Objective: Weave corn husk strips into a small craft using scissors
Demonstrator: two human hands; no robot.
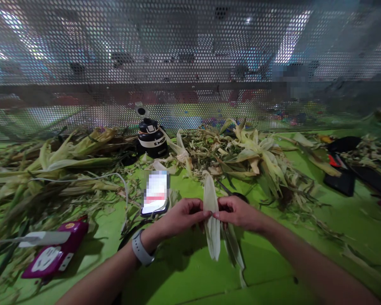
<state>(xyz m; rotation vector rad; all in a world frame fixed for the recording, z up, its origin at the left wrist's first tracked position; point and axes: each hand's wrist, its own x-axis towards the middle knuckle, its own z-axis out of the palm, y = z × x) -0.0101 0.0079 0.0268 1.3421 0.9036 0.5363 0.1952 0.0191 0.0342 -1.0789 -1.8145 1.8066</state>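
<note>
Both hands meet on one pale corn husk, held upright over the green table. My left hand, with a light watch strap on its wrist, pinches the husk's middle from the left. From the right, my right hand pinches it at nearly the same spot, thumbs almost touching. Another narrow husk strip hangs below the right hand; what carries it is hidden. Just beyond the left hand lies a phone with its screen lit and blurred.
Husk heaps cover the left and back. A black jug with its lid up stands behind the phone. A purple power strip with a white plug and cable lies left. Dark phones lie right. A perforated metal screen rises behind.
</note>
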